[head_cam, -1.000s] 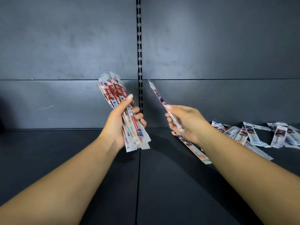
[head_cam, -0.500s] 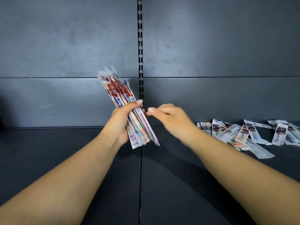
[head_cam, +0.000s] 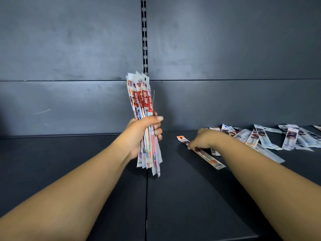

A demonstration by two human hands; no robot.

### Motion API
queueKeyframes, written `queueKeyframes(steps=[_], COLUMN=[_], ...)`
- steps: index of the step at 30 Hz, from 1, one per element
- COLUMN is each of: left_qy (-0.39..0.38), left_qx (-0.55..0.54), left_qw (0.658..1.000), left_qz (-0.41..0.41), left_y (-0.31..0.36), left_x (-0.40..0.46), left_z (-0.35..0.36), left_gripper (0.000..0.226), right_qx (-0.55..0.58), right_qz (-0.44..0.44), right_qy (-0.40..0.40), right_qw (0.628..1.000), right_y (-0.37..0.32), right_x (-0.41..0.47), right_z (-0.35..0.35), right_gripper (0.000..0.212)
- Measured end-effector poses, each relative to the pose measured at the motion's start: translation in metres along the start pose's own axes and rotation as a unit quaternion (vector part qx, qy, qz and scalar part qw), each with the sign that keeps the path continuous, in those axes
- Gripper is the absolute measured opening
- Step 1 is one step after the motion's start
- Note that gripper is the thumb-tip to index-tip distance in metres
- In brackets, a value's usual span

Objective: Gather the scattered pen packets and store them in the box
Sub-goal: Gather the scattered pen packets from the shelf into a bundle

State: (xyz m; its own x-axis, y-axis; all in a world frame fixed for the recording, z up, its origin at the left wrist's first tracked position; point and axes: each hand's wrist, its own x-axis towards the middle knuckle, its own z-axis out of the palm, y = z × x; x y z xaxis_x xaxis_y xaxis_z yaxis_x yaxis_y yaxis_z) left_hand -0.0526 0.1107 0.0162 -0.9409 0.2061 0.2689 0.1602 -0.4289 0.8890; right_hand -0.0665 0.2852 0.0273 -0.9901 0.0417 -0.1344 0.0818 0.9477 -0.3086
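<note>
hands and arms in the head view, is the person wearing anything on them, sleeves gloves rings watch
Nothing is worn that shows. The left hand and right hand are bare, with no gloves. Both forearms are uncovered right down to the picture's lower edge, so no sleeves come into view. No watch, bracelet or ring is visible. The nail on the left thumb is short and plain.

Packets on the shelf, right of both hands.
Left hand (head_cam: 139, 134) holds a bundle (head_cam: 145, 122) upright; right hand (head_cam: 203, 139) rests on one packet (head_cam: 208, 158), the pile (head_cam: 271, 138) just beyond.
</note>
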Motion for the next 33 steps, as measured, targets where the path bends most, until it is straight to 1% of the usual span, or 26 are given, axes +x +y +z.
queueKeyframes(steps=[3,5,7,9,10,11,12,13,14,15,16,17,18,19,21,22,23,25,26,28,30,32,33], left_qy=[-0.019,-0.015,0.000,0.013,0.011,0.010,0.004,0.004,0.003,0.001,-0.005,-0.011,-0.025,-0.044,-0.105,-0.124,-0.129,-0.116,-0.126,-0.192,-0.267,-0.311,-0.317], left_qx=[-0.009,-0.015,-0.025,-0.022,-0.020,-0.023,-0.023,-0.030,-0.038,-0.050,-0.056,-0.061,-0.054,-0.041,-0.014,-0.012,-0.014,-0.017,-0.025,-0.029,-0.001,0.040,0.070], left_qw=[0.999,0.999,0.999,0.999,0.999,0.999,0.999,0.999,0.999,0.998,0.998,0.997,0.997,0.997,0.992,0.989,0.988,0.989,0.988,0.976,0.956,0.940,0.937], left_qz=[-0.024,-0.031,-0.033,-0.036,-0.039,-0.043,-0.043,-0.043,-0.038,-0.036,-0.035,-0.040,-0.046,-0.058,-0.073,-0.078,-0.083,-0.086,-0.087,-0.100,-0.121,-0.136,-0.133], left_y=[-0.003,-0.002,-0.001,0.000,0.000,0.001,0.001,0.002,0.003,0.004,0.005,0.007,0.008,0.009,0.009,0.006,0.005,0.006,0.007,0.008,0.008,0.008,0.009], left_x=[-0.001,-0.001,-0.001,-0.002,-0.001,-0.002,-0.001,-0.002,-0.001,-0.001,-0.001,-0.002,-0.004,-0.006,-0.011,-0.010,-0.011,-0.010,-0.009,-0.010,-0.014,-0.017,-0.018], left_z=[-0.003,-0.004,-0.004,-0.004,-0.004,-0.003,-0.004,-0.003,-0.005,-0.005,-0.006,-0.005,-0.005,-0.003,0.002,0.003,0.004,0.005,0.004,0.005,0.008,0.012,0.014], left_gripper=[0.015,0.013,0.007,0.011,0.015,0.017,0.013,0.004,0.007,0.013,0.015,0.015,0.016,0.019,0.032,0.037,0.036,0.026,0.028,0.034,0.031,0.031,0.034], right_qx=[-0.017,-0.035,-0.038,-0.013,0.021,0.088,0.201,0.345,0.480,0.577,0.629,0.651,0.656,0.650,0.623,0.609,0.599,0.594,0.593,0.586,0.562,0.514,0.493], right_qz=[0.000,0.010,0.016,0.015,0.010,-0.005,-0.032,-0.061,-0.087,-0.112,-0.130,-0.139,-0.146,-0.153,-0.180,-0.194,-0.203,-0.214,-0.225,-0.263,-0.313,-0.357,-0.374], right_qy=[0.026,0.028,0.011,-0.011,-0.008,0.007,0.028,0.043,0.041,0.026,0.011,-0.001,-0.010,-0.017,-0.037,-0.051,-0.063,-0.075,-0.084,-0.123,-0.180,-0.215,-0.206], right_qw=[1.000,0.999,0.999,1.000,1.000,0.996,0.979,0.936,0.872,0.809,0.766,0.746,0.741,0.744,0.760,0.767,0.772,0.772,0.769,0.756,0.745,0.750,0.758], right_y=[0.000,0.000,0.001,0.004,0.005,0.005,0.004,0.002,-0.002,-0.007,-0.013,-0.020,-0.026,-0.030,-0.036,-0.037,-0.038,-0.038,-0.037,-0.034,-0.031,-0.028,-0.027], right_x=[0.001,0.003,0.003,0.004,0.004,0.003,0.004,0.004,0.003,-0.002,-0.007,-0.013,-0.017,-0.022,-0.025,-0.026,-0.027,-0.027,-0.027,-0.029,-0.033,-0.036,-0.037], right_z=[0.001,0.000,-0.002,-0.004,-0.004,-0.006,-0.007,-0.010,-0.013,-0.016,-0.018,-0.018,-0.017,-0.014,-0.004,0.000,0.002,0.001,0.000,-0.004,-0.007,-0.010,-0.011], right_gripper=[0.017,0.027,0.030,0.029,0.026,0.022,0.018,0.015,0.016,0.017,0.016,0.015,0.014,0.012,0.009,0.012,0.015,0.017,0.018,0.025,0.037,0.057,0.052])
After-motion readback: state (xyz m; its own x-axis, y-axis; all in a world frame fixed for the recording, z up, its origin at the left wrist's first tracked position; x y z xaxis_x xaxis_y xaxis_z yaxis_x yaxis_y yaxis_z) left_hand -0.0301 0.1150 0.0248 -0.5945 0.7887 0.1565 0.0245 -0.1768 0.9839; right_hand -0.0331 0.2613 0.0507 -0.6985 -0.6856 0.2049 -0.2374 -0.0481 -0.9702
